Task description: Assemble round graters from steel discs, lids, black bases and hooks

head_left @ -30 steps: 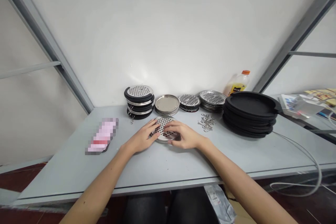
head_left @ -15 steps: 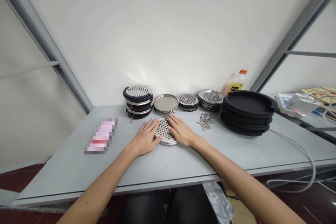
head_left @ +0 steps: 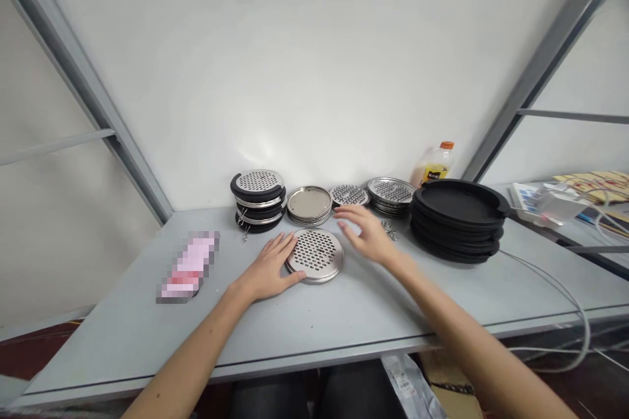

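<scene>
A round metal disc with rows of holes lies on the grey table, other metal edges showing just under it. My left hand rests flat at the disc's left edge, fingers spread, thumb along the near rim. Raised off the disc to its right is my right hand, fingers apart and holding nothing. Behind the disc stand a stack of plain metal plates and a grater disc with raised teeth. Small metal clips are partly hidden behind my right hand.
At the back left is a stack of black-rimmed perforated discs. Further right stand stacked metal grater plates, a bottle with an orange cap and stacked black trays. A blurred pink item lies left; a white cable hangs right.
My right hand has lifted off the perforated disc and moved right, in front of the clips. My left hand has stayed on the disc. The view has shifted slightly.
</scene>
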The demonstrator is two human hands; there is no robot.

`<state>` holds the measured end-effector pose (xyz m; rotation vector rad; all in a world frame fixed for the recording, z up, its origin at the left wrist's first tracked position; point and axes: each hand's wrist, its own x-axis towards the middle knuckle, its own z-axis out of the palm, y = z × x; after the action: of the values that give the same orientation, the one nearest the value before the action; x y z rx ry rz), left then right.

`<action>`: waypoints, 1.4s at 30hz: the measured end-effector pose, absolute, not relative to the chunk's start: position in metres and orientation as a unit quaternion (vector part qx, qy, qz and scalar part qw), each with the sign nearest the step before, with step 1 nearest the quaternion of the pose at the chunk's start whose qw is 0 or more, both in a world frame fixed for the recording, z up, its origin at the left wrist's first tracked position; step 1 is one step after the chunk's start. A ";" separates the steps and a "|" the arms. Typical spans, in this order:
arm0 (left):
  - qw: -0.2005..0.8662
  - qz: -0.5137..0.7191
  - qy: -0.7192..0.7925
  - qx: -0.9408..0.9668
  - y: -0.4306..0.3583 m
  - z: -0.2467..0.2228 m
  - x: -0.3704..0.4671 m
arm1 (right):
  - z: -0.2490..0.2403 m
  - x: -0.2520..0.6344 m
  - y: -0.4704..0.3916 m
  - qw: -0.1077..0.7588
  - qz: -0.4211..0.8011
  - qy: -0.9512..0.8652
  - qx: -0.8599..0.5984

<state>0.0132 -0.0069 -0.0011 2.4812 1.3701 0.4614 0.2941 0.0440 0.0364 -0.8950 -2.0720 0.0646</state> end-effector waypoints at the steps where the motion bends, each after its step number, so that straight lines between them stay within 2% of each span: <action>1: 0.136 0.160 0.473 0.855 -0.007 -0.001 0.013 | 0.049 0.310 0.048 0.442 0.002 -0.818 -0.368; 4: 0.140 0.163 0.476 0.853 -0.008 -0.002 0.013 | 0.087 0.370 0.062 0.441 -0.081 -0.761 -0.469; 8: 0.144 0.164 0.477 0.851 -0.009 -0.001 0.014 | 0.121 0.451 0.079 0.284 -0.166 -0.691 -0.644; 11: 0.151 0.163 0.478 0.850 -0.010 0.001 0.014 | 0.130 0.494 0.086 0.150 -0.122 -0.626 -0.755; 14: 0.154 0.165 0.484 0.846 -0.010 0.002 0.015 | 0.131 0.519 0.087 0.099 -0.046 -0.581 -0.806; 29: 0.157 0.174 0.485 0.843 -0.011 0.002 0.015 | 0.123 0.551 0.089 0.172 -0.056 -0.559 -0.810; 38: 0.165 0.174 0.490 0.838 -0.011 0.005 0.016 | 0.119 0.567 0.097 0.241 -0.115 -0.529 -0.805; 42: 0.159 0.182 0.483 0.841 -0.010 0.003 0.014 | 0.128 0.560 0.089 0.302 -0.188 -0.461 -0.813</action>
<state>0.0144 -0.0101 0.0030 2.4054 1.3815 0.5199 0.5598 0.0894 0.1277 -2.1557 -1.2211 -0.4982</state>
